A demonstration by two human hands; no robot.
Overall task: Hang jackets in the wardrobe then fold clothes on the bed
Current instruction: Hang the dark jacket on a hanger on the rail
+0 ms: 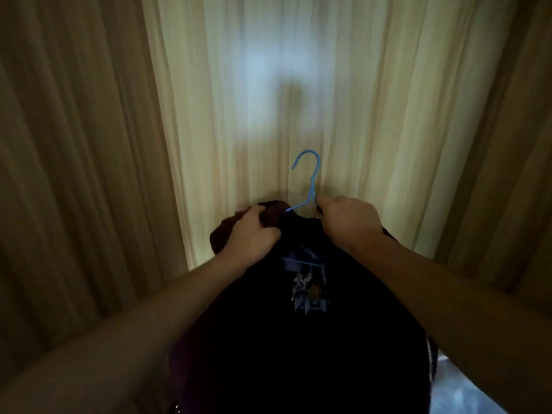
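Note:
A dark jacket [298,339] with a pale printed emblem on its back hangs in front of me, filling the lower middle of the head view. A blue hanger [310,177] sticks up out of its collar, hook pointing left. My left hand [254,231] grips the jacket's left shoulder near the collar. My right hand [346,222] holds the right side of the collar at the hanger's base. The hanger's arms are hidden inside the fabric.
A cream curtain [268,100] hangs straight ahead, lit in the middle, with darker tan folds [74,174] on both sides. A pale surface [466,392] shows at the bottom right. No wardrobe rail or bed is in sight.

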